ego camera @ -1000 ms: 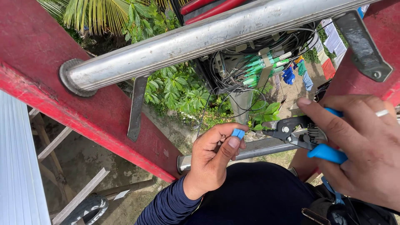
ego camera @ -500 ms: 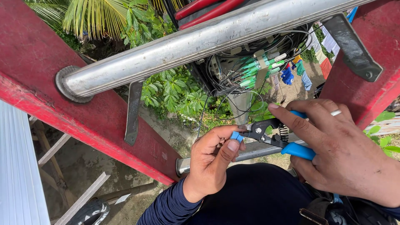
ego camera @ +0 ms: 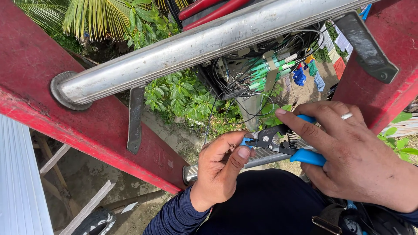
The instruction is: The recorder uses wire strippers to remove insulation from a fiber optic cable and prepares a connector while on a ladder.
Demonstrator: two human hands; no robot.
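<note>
Left hand (ego camera: 220,167) – pinched on small blue connector (ego camera: 246,141) | right hand (ego camera: 352,152) – clamped on blue-handled stripper (ego camera: 283,146) | stripper axis lay crosswise, nose touching connector, just right of left fingertips, below ladder rung (ego camera: 204,45)

Blue-handled black stripper (ego camera: 278,143) lies level, nose on small blue connector (ego camera: 246,141).

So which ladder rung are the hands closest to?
The lower rung, right behind both hands and the blue-handled stripper; the upper rung crosses well above them.
</note>
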